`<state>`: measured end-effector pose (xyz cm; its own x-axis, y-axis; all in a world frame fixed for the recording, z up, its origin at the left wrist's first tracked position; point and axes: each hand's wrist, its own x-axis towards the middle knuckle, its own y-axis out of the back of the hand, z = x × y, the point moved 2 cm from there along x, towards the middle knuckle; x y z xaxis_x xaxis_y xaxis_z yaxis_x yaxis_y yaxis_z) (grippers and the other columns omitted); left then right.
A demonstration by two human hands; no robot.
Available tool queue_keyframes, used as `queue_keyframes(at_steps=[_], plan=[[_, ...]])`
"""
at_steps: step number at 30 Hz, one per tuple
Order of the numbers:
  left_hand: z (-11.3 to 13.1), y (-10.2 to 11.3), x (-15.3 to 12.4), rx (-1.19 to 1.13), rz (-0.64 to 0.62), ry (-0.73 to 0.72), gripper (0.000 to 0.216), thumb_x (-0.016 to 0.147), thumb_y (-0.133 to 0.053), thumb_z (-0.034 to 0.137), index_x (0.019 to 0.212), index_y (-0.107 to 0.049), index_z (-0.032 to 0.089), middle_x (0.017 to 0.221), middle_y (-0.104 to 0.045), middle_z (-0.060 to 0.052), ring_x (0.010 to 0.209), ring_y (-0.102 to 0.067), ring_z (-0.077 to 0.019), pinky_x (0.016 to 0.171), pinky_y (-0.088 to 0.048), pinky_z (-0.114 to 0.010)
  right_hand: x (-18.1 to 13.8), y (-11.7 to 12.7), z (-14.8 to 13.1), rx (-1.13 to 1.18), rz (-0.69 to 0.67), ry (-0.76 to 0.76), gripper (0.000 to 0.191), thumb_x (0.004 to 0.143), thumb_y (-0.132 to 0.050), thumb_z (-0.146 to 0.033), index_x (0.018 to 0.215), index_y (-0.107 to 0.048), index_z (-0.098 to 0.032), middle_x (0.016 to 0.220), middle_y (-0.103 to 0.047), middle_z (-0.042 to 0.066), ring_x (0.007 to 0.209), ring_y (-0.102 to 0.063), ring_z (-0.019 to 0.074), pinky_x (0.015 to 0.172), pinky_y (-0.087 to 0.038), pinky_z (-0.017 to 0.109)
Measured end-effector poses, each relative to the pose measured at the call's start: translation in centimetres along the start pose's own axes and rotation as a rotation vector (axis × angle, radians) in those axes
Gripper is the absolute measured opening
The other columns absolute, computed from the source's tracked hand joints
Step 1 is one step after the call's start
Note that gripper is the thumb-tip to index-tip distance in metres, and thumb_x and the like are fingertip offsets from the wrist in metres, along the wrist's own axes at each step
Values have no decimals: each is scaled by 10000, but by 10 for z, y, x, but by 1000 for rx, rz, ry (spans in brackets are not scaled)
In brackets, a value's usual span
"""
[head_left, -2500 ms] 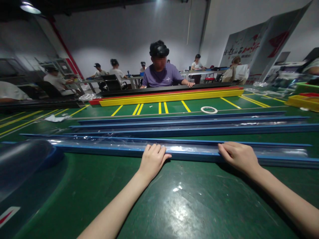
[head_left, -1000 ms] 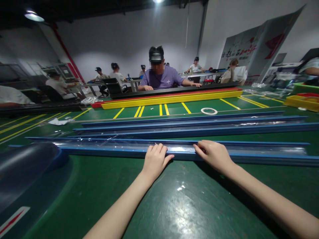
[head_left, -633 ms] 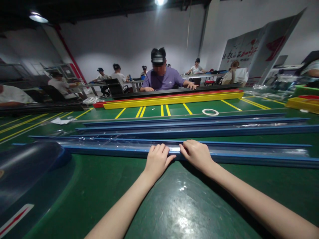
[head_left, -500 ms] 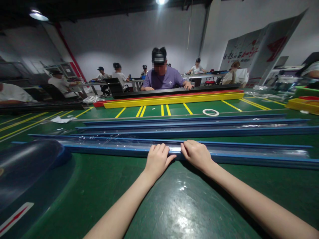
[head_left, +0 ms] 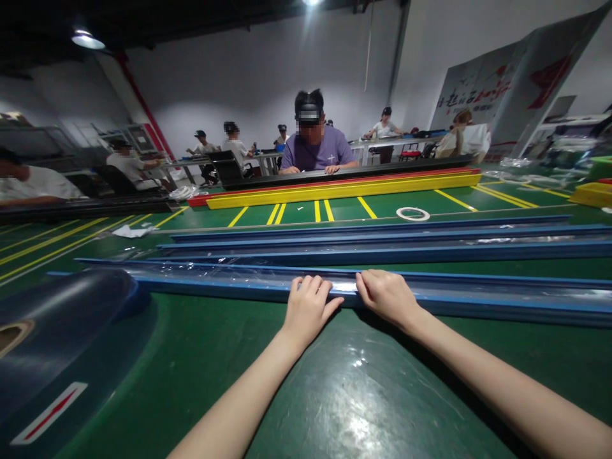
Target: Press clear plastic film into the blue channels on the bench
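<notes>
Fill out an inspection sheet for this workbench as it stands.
Surface: green table, glossy, with yellow lines painted farther back.
Job's things: nearest blue rail under clear film; more blue rails lie behind it.
Clutter: white tape ring; crumpled white scrap; dark blue roll at left.
Hands: left hand and right hand lie side by side on the nearest rail, fingers over its top.
Cables: nothing seen.
Surroundings: person in purple shirt opposite, at yellow and red rails; other people at tables behind.

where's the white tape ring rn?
Head view, right of centre: the white tape ring lies flat on the green surface, between the long yellow bar and the farthest dark-blue rail.
</notes>
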<state>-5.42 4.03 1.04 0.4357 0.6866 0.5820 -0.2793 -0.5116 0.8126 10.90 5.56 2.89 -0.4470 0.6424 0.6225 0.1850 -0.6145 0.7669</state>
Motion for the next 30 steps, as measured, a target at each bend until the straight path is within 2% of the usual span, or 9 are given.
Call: queue_keyframes(at_steps=[7,13,18,25,30], plan=[[-1,1,0,-12,14,17,275,824,-465,431,886,-550,177,851,-583,-48,822,-500,-190,759,-331,-352,-8,-2,14,-22,1,3,386,867,-312,-249,568,-544,-170,525,-563,23,497,-487,105,528,-247,262],[0,0,0,-1,13,11,263,829,-460,423,877,-547,180,849,-590,-39,818,-497,-186,779,-326,-349,-32,8,56,-16,12,10,394,855,-320,-277,505,-479,-194,482,-511,12,460,-436,101,517,-266,254],[4,0,0,16,15,-45,264,845,-438,408,949,-536,186,861,-597,-32,831,-503,-188,777,-322,-343,-52,16,86,-11,69,1,382,835,-364,-288,467,-421,-199,452,-455,-4,431,-382,89,497,-272,242],[5,1,1,16,35,-68,234,856,-434,367,955,-533,179,893,-607,-38,854,-510,-184,775,-315,-333,-56,17,88,-34,62,-62,366,823,-383,-279,471,-434,-192,468,-469,-2,450,-388,90,502,-266,240],[5,2,1,39,30,-73,232,857,-432,362,951,-542,180,851,-600,-33,800,-499,-176,739,-316,-323,-55,17,86,-56,47,-80,366,830,-380,-284,484,-453,-190,483,-482,-5,457,-411,89,504,-265,240]])
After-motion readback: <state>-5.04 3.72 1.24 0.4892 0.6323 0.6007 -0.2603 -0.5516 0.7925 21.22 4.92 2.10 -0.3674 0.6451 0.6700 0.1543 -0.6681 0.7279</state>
